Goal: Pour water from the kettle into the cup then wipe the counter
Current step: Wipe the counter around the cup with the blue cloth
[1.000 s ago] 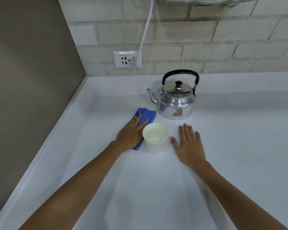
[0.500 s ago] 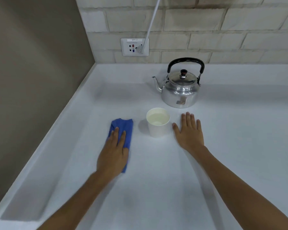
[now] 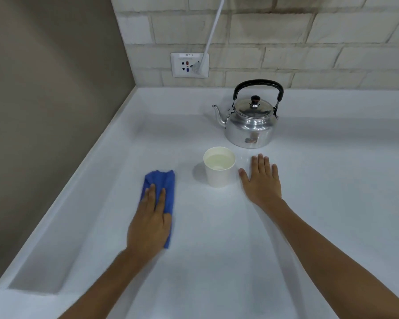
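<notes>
A shiny metal kettle (image 3: pixel 250 125) with a black handle stands upright at the back of the white counter (image 3: pixel 217 261), spout pointing left. In front of it sits a white paper cup (image 3: pixel 219 174) holding water. My left hand (image 3: pixel 150 224) lies flat on a folded blue cloth (image 3: pixel 164 183), pressing it onto the counter left of the cup. My right hand (image 3: pixel 262 180) rests flat on the counter just right of the cup, fingers spread, not touching it.
A tan side wall (image 3: pixel 44 111) borders the counter on the left, with a raised lip along it. A tiled back wall carries a socket (image 3: pixel 189 65) with a white cable (image 3: pixel 213 26) plugged in, running upward.
My left hand has slid the blue cloth from beside the kettle leftward and toward me, away from the cup. The right hand, cup and kettle have stayed put.
</notes>
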The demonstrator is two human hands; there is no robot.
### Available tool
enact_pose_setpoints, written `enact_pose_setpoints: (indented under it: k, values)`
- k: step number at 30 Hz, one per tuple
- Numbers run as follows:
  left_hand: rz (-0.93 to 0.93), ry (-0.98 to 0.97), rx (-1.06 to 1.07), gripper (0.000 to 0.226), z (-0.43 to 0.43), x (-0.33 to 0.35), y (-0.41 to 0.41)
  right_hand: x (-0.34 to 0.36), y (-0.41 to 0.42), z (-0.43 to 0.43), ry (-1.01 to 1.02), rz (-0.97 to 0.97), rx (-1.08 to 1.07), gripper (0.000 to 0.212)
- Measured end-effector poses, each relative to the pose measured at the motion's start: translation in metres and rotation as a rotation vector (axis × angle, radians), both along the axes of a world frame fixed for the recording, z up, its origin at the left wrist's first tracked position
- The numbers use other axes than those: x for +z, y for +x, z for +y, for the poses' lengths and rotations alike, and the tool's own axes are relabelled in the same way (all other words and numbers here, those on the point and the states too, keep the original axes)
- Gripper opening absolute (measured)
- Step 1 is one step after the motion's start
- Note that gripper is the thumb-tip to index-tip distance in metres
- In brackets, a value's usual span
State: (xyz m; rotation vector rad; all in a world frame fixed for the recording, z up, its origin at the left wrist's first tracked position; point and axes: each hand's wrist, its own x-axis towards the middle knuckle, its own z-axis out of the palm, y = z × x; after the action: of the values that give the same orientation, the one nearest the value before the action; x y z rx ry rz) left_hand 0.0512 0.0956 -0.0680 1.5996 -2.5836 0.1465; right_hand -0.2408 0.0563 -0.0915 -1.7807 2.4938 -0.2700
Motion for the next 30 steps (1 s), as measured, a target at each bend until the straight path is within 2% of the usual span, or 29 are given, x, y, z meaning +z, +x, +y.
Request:
enact_pose_setpoints:
  k: [3, 8, 12, 15, 18, 21, 23, 25, 27, 28, 30]
  values:
    - [-0.033, -0.009, -0.097, 0.046, 0.044, -0.009, -0.030, 0.000, 0.001, -0.001, -0.001, 0.009, -0.006, 0.067]
    - [0.123, 0.048, -0.096, 0.050, 0.044, 0.005, -0.032, -0.001, -0.001, 0.000, -0.011, 0.000, 0.007, 0.067]
    - [0.060, 0.082, -0.012, 0.050, 0.036, 0.008, -0.012, 0.000, 0.000, 0.000, -0.005, -0.008, 0.005, 0.067]
    - [-0.021, 0.021, -0.060, 0.049, 0.041, 0.001, -0.028, 0.000, 0.001, -0.001, -0.005, -0.003, -0.005, 0.067]
    - [0.015, 0.046, -0.106, 0.049, 0.052, -0.002, -0.053, 0.000, 0.002, -0.001, -0.007, 0.001, -0.009, 0.066]
    - [0.103, 0.127, -0.112, 0.057, 0.058, 0.003, -0.070, 0.004, 0.001, 0.000, -0.002, -0.040, 0.000, 0.065]
    - [0.226, 0.160, -0.141, 0.057, 0.053, 0.000, -0.070, 0.013, 0.002, 0.006, -0.079, -0.140, -0.014, 0.060]
    - [0.480, 0.322, -0.105, 0.051, 0.040, 0.002, -0.059, 0.024, 0.007, 0.023, -0.315, -0.292, -0.076, 0.047]
    - [0.668, 0.360, -0.033, 0.047, 0.023, 0.004, -0.043, 0.033, 0.025, 0.051, -0.543, -0.412, -0.089, 0.032]
    - [0.686, 0.324, -0.003, 0.046, 0.013, 0.004, -0.035, 0.037, 0.040, 0.066, -0.579, -0.447, -0.050, 0.028]
    - [0.603, 0.250, 0.032, 0.046, -0.012, 0.002, -0.020, 0.043, 0.076, 0.092, -0.529, -0.457, 0.106, 0.025]
